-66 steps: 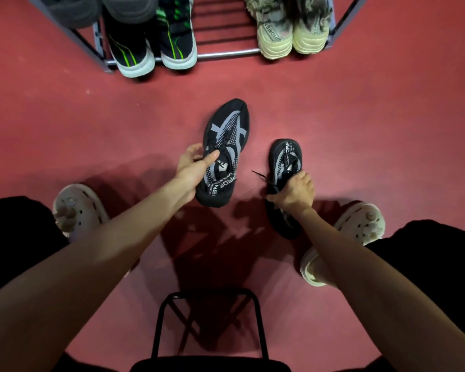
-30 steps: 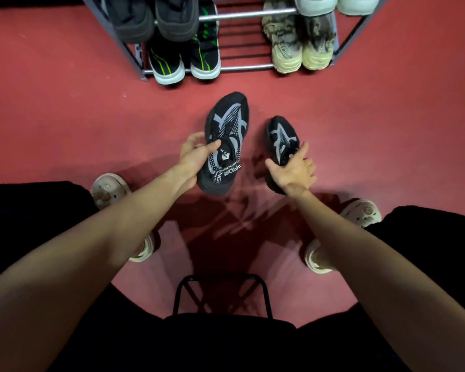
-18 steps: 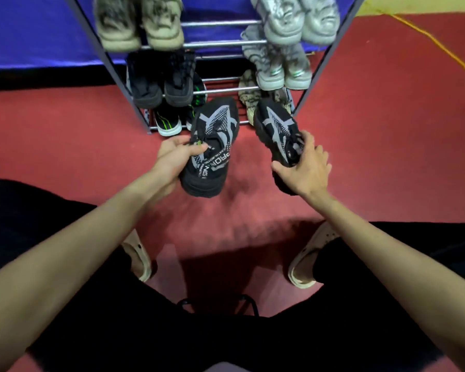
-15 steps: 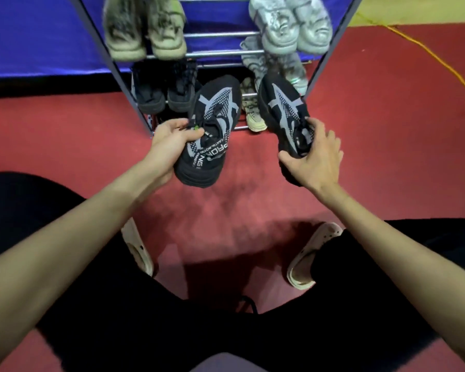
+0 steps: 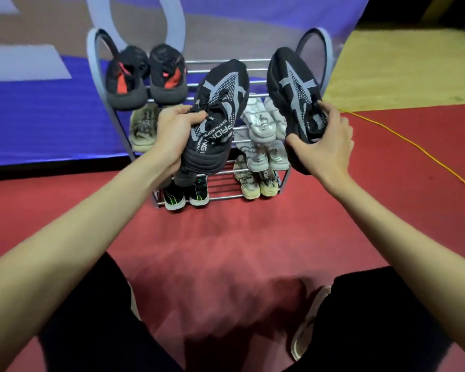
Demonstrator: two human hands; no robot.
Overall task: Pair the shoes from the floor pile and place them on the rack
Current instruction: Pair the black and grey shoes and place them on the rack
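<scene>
Since a moment ago both black shoes have risen from near the rack's lower shelves to its top shelf. We count two in hand: our left hand (image 5: pixel 172 132) wraps the left shoe (image 5: pixel 216 114) at the collar, our right hand (image 5: pixel 324 146) cups the right shoe (image 5: pixel 295 95) from beneath, toes toward the rack (image 5: pixel 97 73). Six pairs sit shelved: black-and-red pair (image 5: pixel 145 76) at top left, white pair (image 5: pixel 263 122), tan shoe (image 5: pixel 142 127) half hidden, green-striped pair (image 5: pixel 185 196) and beige pair (image 5: pixel 255 183) on the bottom shelf. Mid-left shelf is blocked by the held shoe. Lettering on it is only partly legible.
</scene>
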